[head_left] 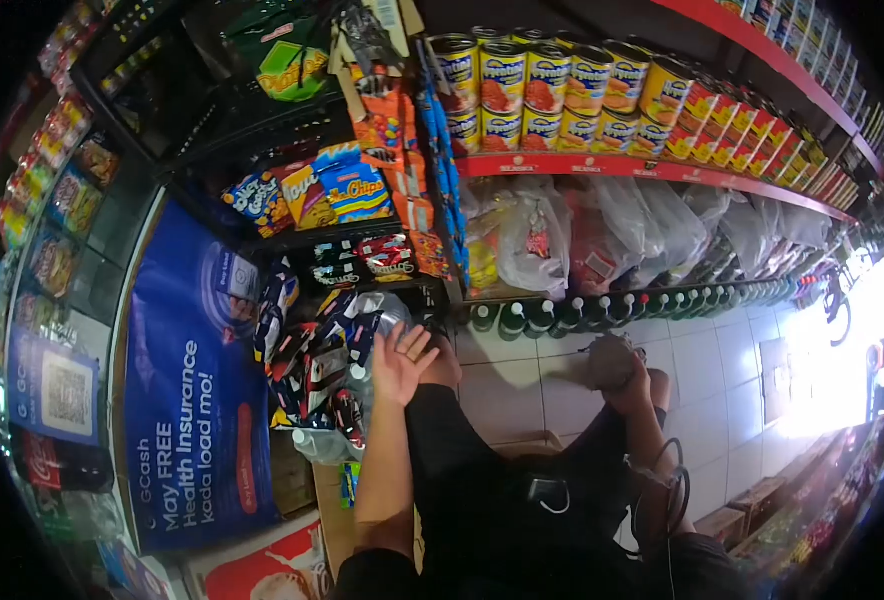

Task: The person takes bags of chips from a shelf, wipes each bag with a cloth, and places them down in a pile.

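My left hand [402,362] is raised with the palm turned up and the fingers spread, and nothing is in it. Close beside it are a clear plastic bottle [386,312] and a pile of dark snack packs [307,365]. Another clear bottle [324,446] lies below the pile. Over my right knee, my right hand [634,393] is closed around a grey-brown lumpy thing [611,361], whose kind I cannot make out. That thing covers most of the fingers.
Cans [545,82] stand stacked on a red-edged shelf [602,168]. Beneath are filled plastic bags [537,240] and a row of green bottles [512,321] along the tiled floor [502,398]. Chip bags [352,185] fill the rack ahead. A blue banner [197,400] stands at left.
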`<state>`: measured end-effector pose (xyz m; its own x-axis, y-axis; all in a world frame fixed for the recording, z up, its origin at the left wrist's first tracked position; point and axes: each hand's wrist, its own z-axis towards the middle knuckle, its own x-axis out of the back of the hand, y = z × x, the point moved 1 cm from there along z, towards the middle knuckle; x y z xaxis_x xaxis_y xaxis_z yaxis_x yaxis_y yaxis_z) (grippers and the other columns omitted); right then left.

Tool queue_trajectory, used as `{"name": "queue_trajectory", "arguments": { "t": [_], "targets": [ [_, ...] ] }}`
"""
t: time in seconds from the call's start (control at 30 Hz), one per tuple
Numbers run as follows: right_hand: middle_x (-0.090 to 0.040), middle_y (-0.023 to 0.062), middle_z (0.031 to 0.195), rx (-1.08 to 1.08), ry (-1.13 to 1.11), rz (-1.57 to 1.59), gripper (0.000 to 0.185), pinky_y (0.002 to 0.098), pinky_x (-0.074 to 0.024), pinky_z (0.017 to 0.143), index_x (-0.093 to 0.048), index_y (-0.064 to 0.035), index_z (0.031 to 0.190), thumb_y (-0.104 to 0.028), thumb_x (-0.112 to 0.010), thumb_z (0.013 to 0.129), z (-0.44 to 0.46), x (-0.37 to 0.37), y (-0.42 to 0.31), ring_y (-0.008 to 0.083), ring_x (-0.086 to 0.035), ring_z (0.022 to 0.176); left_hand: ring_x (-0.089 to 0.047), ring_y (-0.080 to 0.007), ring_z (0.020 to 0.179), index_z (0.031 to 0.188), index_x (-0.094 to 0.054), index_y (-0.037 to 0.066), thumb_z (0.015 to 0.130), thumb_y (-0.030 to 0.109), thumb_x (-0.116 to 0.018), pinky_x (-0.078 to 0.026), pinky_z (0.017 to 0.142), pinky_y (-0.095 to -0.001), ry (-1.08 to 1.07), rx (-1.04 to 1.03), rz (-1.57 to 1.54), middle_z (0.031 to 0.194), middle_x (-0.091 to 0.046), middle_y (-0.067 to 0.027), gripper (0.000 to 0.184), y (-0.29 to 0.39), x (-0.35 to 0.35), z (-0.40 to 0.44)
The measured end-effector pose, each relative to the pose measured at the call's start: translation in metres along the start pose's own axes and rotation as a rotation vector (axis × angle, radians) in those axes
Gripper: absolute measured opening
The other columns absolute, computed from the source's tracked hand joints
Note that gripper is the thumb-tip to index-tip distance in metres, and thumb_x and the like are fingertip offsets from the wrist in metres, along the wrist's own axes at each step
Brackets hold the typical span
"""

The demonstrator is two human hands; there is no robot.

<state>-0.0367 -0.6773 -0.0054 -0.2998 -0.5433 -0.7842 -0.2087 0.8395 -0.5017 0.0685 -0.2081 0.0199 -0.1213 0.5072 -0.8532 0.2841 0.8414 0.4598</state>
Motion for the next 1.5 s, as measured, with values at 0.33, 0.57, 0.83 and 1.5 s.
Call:
{"name": "queue_trajectory", "arguments": {
  "t": [0.33,0.57,0.83,1.5],
  "targets": [
    [-0.046,0.0142,0.150,-0.024,0.029,0.011,0.062,0.0541,-0.0360,0.113,-0.040,-0.0067,0.149,-0.045,-0.040,0.101,0.009,0.012,0.003,0.0342,-0.046,0.138,-0.060,-0.0339,0.125,0.137,-0.054,0.010,0.102,0.054,-0.043,-0.042,0.109,-0.0581,-0.071,-0.058,-0.171,0.135,-0.060,-0.0217,0.057,0.003,0.003,-0.019],
    [-0.045,0.0132,0.152,-0.056,0.055,0.045,0.059,0.0515,-0.0310,0.117,-0.042,-0.0080,0.149,-0.043,-0.040,0.101,0.009,0.014,0.001,0.0327,-0.043,0.140,-0.060,-0.0334,0.125,0.133,-0.058,0.011,0.102,0.054,-0.044,-0.041,0.109,-0.0579,-0.087,-0.067,-0.208,0.134,-0.061,-0.0203,0.055,0.000,0.005,-0.017],
    [-0.047,0.0127,0.150,-0.003,0.057,-0.170,0.061,0.0544,-0.0340,0.113,-0.044,-0.0118,0.148,-0.048,-0.042,0.098,0.013,0.025,0.003,0.0341,-0.045,0.137,-0.058,-0.0335,0.128,0.134,-0.057,0.010,0.102,0.053,-0.045,-0.040,0.111,-0.0579,-0.130,-0.057,-0.232,0.138,-0.059,-0.0205,0.055,-0.005,-0.001,-0.013],
    [-0.049,0.0127,0.149,0.066,-0.103,0.096,0.059,0.0520,-0.0308,0.117,-0.046,-0.0080,0.146,-0.045,-0.038,0.101,0.006,0.020,0.001,0.0331,-0.044,0.139,-0.065,-0.0168,0.087,0.109,-0.064,0.009,0.101,0.039,-0.056,-0.052,0.077,-0.0303,-0.229,-0.607,0.362,0.095,-0.067,-0.0044,0.032,0.214,-0.292,0.009]
  ]
}}
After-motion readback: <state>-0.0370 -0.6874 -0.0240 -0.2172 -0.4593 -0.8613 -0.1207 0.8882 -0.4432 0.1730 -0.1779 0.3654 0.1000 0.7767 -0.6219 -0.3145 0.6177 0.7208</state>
